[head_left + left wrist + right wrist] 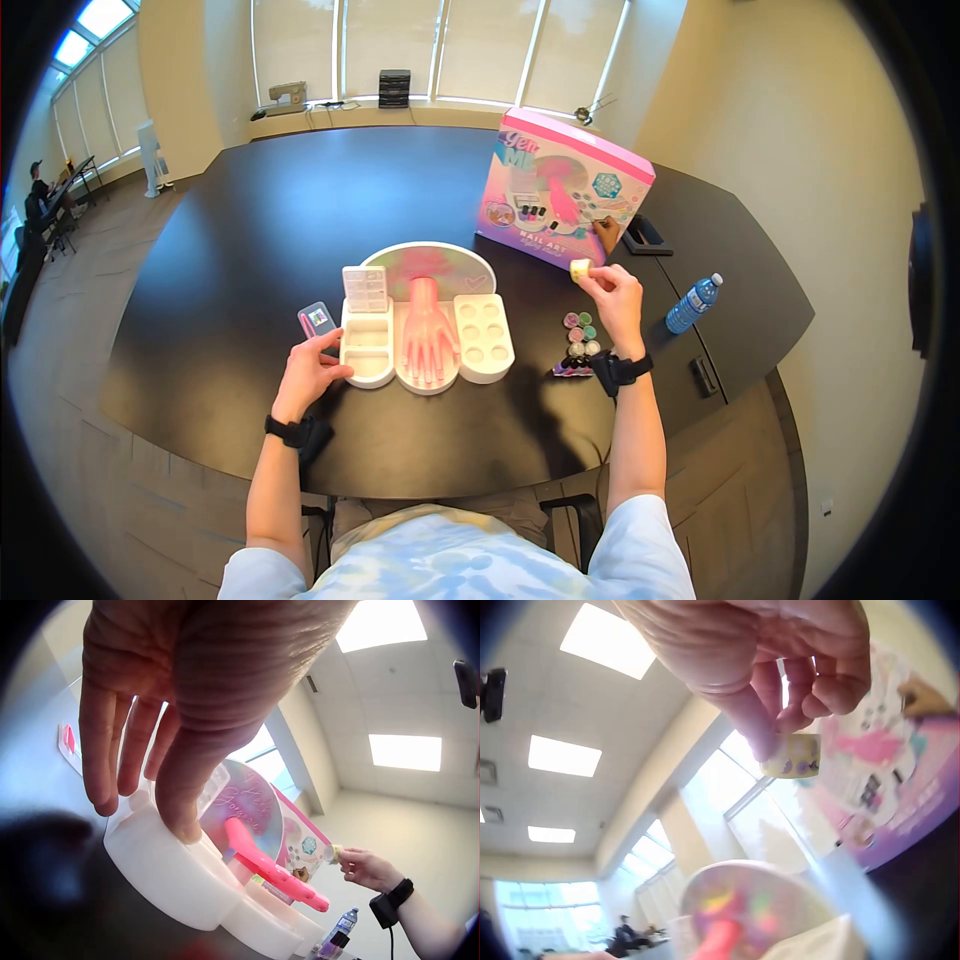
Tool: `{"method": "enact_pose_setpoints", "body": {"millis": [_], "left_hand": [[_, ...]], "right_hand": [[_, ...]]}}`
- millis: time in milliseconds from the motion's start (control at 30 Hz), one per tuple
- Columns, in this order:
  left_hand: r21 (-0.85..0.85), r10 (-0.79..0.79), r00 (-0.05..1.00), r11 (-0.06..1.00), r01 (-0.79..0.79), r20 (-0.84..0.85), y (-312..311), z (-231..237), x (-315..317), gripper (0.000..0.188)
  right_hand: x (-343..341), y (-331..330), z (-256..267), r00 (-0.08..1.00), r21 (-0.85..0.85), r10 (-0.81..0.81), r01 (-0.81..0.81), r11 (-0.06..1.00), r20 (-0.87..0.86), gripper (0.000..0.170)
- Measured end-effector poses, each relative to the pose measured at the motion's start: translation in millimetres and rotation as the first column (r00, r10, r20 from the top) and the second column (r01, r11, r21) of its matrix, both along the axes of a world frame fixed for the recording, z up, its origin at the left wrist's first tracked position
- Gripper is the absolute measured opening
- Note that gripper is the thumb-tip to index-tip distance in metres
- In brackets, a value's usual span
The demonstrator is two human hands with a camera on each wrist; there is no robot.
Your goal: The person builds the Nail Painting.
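"What is the right hand holding, over at right of centre?"

"A small yellow roll, pinched between thumb and fingertips and held up above the worktop. The grip takes one side only, which leaves much of the patterned band uncovered. The wrist view is soft, so I'd say decorative tape or stickers without swearing to it."

"And the left hand?"

"Left of centre, at the white two-compartment tray. Its thumb touches the rim; the fingers are straight and apart from the thumb, by the outer side. It looks like a steadying touch rather than a grip."

"What's around that?"

"A clear gridded case stands at the tray's back end. Mid-frame, the pink model hand lies palm down, fingers toward the wearer, presumably so its nails are easy to reach. To its right is a six-well tray, its round wells probably meant for the glitter pots grouped near the right forearm."

"And farther out?"

"The printed box stands at upper right, its picture facing the wearer, handy for reference. A water bottle stands well aside, at far right."
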State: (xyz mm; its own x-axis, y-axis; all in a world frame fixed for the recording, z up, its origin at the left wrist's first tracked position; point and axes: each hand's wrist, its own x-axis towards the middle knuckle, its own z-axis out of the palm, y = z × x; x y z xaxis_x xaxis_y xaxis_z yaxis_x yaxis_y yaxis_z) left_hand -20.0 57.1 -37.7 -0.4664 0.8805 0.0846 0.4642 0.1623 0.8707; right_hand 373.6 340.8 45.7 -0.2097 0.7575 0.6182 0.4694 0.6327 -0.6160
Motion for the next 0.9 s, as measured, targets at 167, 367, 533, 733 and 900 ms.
{"method": "enact_pose_setpoints", "body": {"millis": [167,367,533,733,900], "left_hand": [[0.061,0.057,0.979,0.997,-0.046,-0.194,1.4,11.3,5.5,0.056],[0.294,0.072,0.997,0.953,-0.069,-0.003,14.6,34.8,3.7,0.026],[0.274,-0.041,0.994,0.962,0.011,0.104,20.3,45.4,-2.8,0.025],[0.173,-0.062,0.987,0.984,0.035,0.151,29.3,37.5,-11.7,0.027],[0.106,-0.047,0.994,0.994,0.036,0.101,39.2,19.7,-22.9,0.027]], "right_hand": [[-93.7,-46.4,6.6,0.872,-0.384,0.370,-0.476,0.791,-0.319,0.017],[-172.8,-89.7,-7.7,0.704,-0.568,0.553,-0.700,0.433,-0.445,0.017],[-212.4,-110.3,-24.3,0.664,-0.600,0.615,-0.716,0.358,-0.425,0.018],[-234.0,-116.8,-37.0,0.675,-0.668,0.666,-0.657,0.348,-0.317,0.020],[-244.0,-110.9,-51.5,0.684,-0.699,0.677,-0.624,0.349,-0.273,0.020]]}}
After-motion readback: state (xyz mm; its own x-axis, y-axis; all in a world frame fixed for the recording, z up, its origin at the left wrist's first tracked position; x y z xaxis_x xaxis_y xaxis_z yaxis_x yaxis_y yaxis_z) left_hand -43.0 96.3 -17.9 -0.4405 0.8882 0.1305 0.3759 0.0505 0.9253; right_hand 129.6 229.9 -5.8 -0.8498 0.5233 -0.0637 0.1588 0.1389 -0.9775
